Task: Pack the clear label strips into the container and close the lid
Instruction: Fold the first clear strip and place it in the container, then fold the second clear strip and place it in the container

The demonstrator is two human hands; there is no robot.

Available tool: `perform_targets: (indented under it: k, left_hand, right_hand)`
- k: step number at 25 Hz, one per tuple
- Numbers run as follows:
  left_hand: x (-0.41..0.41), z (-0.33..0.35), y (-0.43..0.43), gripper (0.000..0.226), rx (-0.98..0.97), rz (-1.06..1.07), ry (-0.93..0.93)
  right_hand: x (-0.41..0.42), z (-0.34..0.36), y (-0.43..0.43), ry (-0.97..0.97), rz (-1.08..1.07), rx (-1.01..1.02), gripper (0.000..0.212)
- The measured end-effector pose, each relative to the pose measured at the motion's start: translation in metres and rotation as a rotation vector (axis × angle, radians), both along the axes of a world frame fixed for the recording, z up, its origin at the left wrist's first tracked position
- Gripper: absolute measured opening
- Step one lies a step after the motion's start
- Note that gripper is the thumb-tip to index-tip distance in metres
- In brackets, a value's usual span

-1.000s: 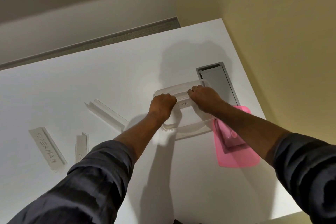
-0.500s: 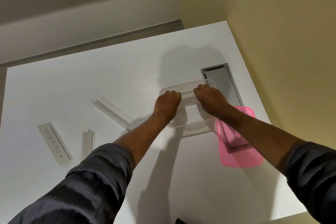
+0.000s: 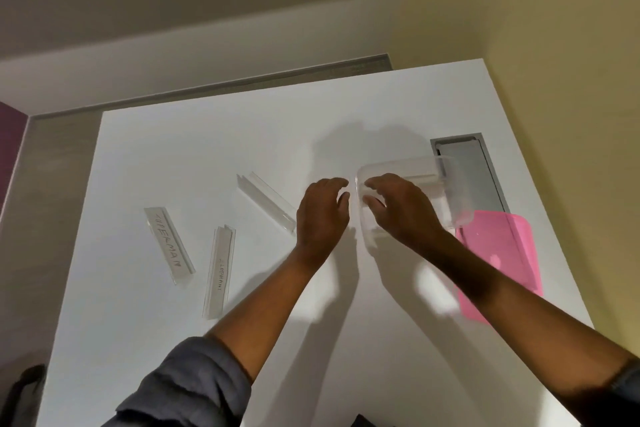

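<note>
The clear plastic container (image 3: 459,191) stands open on the white table (image 3: 207,149), with one clear label strip (image 3: 420,180) lying inside. Its pink lid (image 3: 502,253) lies flat just to the near right of it. My right hand (image 3: 401,208) hovers over the container's left part, fingers spread and curled, holding nothing. Just left of the container is my left hand (image 3: 322,211), fingers apart and empty. Three clear label strips lie on the table to the left: one bare (image 3: 266,201), one with small writing (image 3: 220,274), one with large writing (image 3: 169,244).
A grey cable hatch (image 3: 474,170) is set into the table behind the container, near the right edge. A yellow wall runs along the right. A dark object (image 3: 24,392) sits off the table's left edge, low down.
Both hands have let go of the strip and come off the container toward the left, opening. The view has shifted, showing more of the table's left side.
</note>
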State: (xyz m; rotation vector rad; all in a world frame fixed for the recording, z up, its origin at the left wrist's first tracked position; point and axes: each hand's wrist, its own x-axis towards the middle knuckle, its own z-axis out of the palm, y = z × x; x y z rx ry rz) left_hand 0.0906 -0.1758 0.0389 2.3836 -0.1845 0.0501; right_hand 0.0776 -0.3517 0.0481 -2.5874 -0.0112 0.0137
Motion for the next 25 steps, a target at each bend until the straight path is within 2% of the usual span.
perform_targets:
  k: [6, 10, 15, 19, 25]
  left_hand:
    - [-0.034, -0.001, 0.094, 0.026, -0.027, 0.117, 0.108]
    - [-0.049, -0.006, 0.159, 0.033, 0.044, 0.155, 0.246]
    - [-0.069, -0.022, 0.227, 0.041, 0.119, 0.3, 0.344]
    - [-0.08, -0.037, 0.257, 0.044, 0.129, 0.37, 0.471]
    - [-0.082, -0.055, 0.277, 0.028, 0.117, 0.381, 0.616]
  right_hand:
    - [-0.024, -0.001, 0.1, 0.128, 0.052, 0.198, 0.033]
    - [-0.04, -0.02, 0.17, 0.282, 0.113, 0.255, 0.039]
    - [-0.056, -0.046, 0.236, 0.457, 0.156, 0.267, 0.041]
    - [-0.06, -0.061, 0.268, 0.527, 0.145, 0.245, 0.038]
    - [-0.061, -0.075, 0.289, 0.572, 0.113, 0.221, 0.035]
